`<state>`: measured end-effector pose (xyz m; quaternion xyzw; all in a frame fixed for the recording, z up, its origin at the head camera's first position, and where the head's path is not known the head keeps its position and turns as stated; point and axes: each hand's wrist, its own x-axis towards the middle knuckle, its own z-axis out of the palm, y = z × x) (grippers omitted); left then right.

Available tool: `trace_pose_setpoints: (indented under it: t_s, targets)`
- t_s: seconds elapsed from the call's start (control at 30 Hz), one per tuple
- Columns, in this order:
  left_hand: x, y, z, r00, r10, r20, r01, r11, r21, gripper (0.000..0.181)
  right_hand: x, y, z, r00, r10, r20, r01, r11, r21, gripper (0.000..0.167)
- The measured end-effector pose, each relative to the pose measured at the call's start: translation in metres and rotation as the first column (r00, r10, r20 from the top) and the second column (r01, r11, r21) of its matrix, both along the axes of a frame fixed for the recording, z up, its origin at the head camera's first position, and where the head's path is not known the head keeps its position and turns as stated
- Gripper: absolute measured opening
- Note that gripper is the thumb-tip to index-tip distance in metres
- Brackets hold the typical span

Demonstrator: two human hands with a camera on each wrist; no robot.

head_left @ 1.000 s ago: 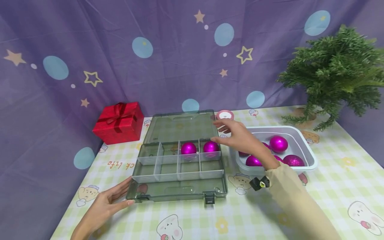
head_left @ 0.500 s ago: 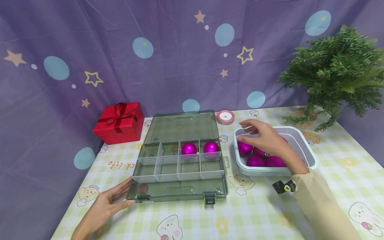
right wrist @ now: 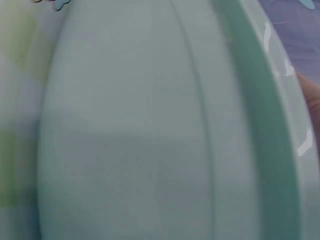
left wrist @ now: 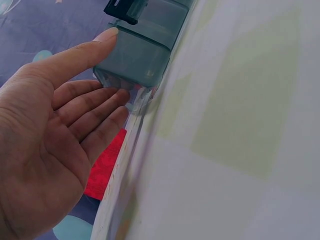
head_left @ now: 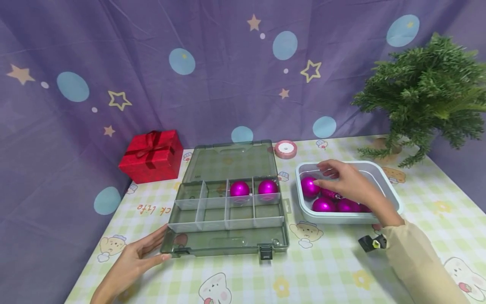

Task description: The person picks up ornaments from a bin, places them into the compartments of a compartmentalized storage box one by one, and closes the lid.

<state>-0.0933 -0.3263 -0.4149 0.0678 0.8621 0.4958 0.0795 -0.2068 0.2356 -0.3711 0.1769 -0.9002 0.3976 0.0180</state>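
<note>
The balls (head_left: 309, 188) are magenta, tub (head_left: 341, 218) pale blue, case (head_left: 228, 245) smoky green, tablecloth (head_left: 322, 274) green-and-white checked.

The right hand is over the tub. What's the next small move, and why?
I'd probably curl the right hand round the smooth ball at the left end of the tub: the hand looks very near it and appears to hold nothing, while the box lies open with unfilled compartments and the left hand is at its near left corner.

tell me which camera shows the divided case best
The head view: the open case shows almost whole, lid and compartments included. The left wrist view catches only one end, by the left hand; the right wrist view shows none.
</note>
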Motion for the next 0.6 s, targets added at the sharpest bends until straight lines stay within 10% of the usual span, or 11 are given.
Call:
trace_pose_setpoints:
  t_s: [0.6]
  targets:
    - [0.001,0.001,0.003,1.0,0.014,0.012,-0.014,1.0,-0.02,0.075,-0.016,-0.008,-0.016,0.989,0.126,-0.079,-0.11,0.977,0.18,0.046]
